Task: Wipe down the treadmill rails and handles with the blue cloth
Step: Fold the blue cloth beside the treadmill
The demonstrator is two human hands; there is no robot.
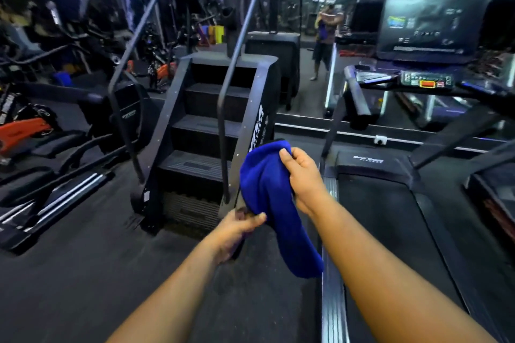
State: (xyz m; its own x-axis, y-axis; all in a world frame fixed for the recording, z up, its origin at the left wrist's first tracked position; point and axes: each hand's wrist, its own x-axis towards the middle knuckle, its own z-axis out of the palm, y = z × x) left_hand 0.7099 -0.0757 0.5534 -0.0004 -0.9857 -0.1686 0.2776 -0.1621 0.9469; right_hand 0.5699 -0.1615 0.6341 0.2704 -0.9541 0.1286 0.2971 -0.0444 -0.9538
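Note:
A blue cloth [271, 203] hangs in the air between my two hands, in the middle of the head view. My right hand [302, 175] grips its upper edge. Lower and to the left, my left hand [239, 227] pinches the cloth's left side with thumb and fingers. The treadmill stands to the right: its black belt [390, 231], its ribbed side rail [333, 301] directly under the hanging cloth, its left handle [356, 95] and its console [426, 81] farther back. Neither hand touches the treadmill.
A black stair-climber [203, 142] with two long handrails stands just left of the cloth. More gym machines [55, 175] fill the left side. A mirror wall [317, 36] at the back reflects a person. Dark floor [97, 273] lies below my arms.

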